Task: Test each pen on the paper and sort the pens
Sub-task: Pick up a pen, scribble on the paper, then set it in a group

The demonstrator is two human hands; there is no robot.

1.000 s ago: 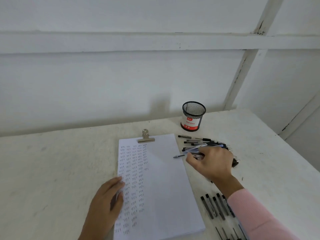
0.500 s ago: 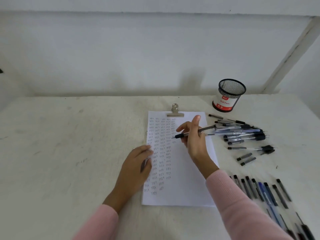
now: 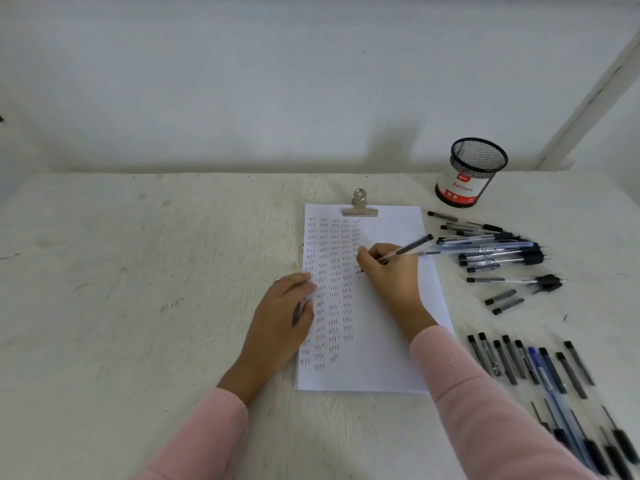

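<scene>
Head view, I see the right hand [image 3: 391, 275] grasping a pen [image 3: 412, 247], tip down at the paper [image 3: 381, 348], left hand [image 3: 277, 320] flat, fingers released, on its left edge

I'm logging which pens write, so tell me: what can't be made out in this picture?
Head view only.
Tip of the pen: mostly hidden behind the right hand; fresh mark unconfirmed.
The near row of pens: blurred, cut off by the bottom-right edge; uncountable.
Marks on the paper: too small to read; left hand covers some.
</scene>
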